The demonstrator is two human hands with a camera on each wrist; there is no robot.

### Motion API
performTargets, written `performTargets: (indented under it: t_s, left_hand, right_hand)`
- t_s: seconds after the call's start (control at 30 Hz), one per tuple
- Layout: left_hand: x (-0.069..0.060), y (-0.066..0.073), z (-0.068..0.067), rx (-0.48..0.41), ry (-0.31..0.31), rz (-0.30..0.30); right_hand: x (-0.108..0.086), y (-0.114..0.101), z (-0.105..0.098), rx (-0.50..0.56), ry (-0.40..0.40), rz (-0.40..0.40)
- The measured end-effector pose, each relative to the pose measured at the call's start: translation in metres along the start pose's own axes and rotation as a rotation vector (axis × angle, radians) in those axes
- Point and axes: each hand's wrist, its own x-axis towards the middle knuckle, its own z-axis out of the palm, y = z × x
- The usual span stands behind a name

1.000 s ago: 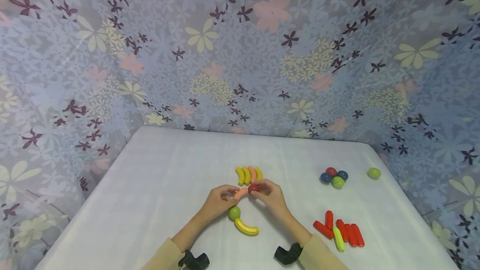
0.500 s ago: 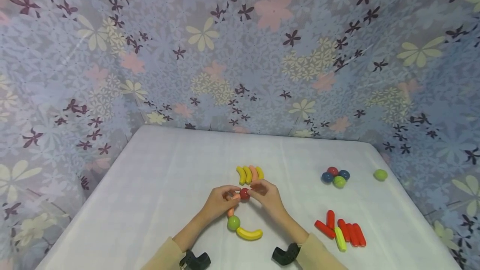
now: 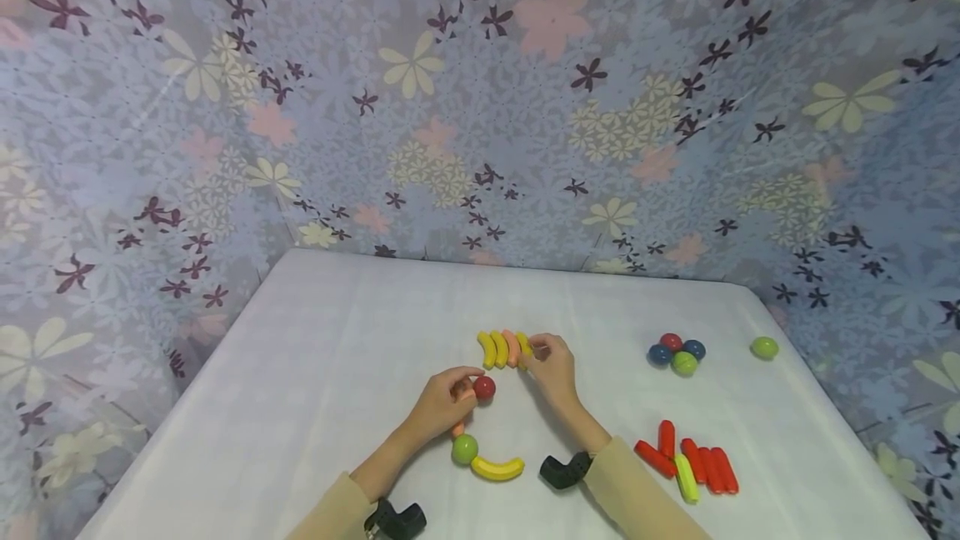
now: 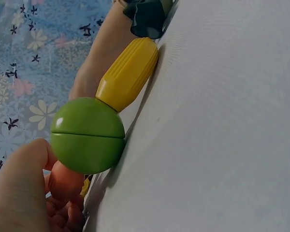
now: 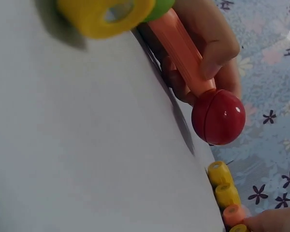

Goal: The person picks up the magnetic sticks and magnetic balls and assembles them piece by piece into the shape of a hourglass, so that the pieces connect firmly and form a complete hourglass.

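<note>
Your left hand (image 3: 442,401) pinches the peach stick (image 5: 181,48) by the red ball (image 5: 218,117), stick's probably light and stiff so grab mid-length, can't tell if your right hand (image 3: 552,367) grips anything.

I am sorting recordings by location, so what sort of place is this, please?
Probably a staged tabletop setup, perhaps for recording; the wider room is out of view. The signs: a floral backdrop behind a white table, and black wrist devices.
</note>
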Motion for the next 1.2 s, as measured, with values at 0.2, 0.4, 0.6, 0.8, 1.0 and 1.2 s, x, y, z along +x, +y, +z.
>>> performTargets:
  t_s: [0.2,0.4,0.6,0.8,1.0,1.2]
  left_hand:
    - [-0.001,0.0,0.0,-0.031,0.017,-0.018]
    - [0.0,-0.001,0.001,-0.07,0.037,-0.013]
    - [-0.001,0.001,0.002,-0.096,0.05,-0.044]
    - [-0.001,0.009,0.002,-0.069,0.042,-0.06]
    - [-0.001,0.005,0.001,-0.084,0.028,-0.047]
    - [0.0,-0.004,0.001,-0.094,0.025,-0.017]
  right_hand:
    - [-0.002,0.003,-0.013,-0.062,0.0,0.11]
    - [-0.009,0.012,-0.035,-0.065,0.031,0.11]
    - [-0.027,0.008,-0.045,0.009,-0.035,0.111]
    - [-0.043,-0.003,-0.038,0.118,-0.107,0.087]
    - [-0.052,-0.014,-0.029,0.142,-0.143,0.064]
    - [-0.052,-0.014,-0.025,0.095,-0.149,0.057]
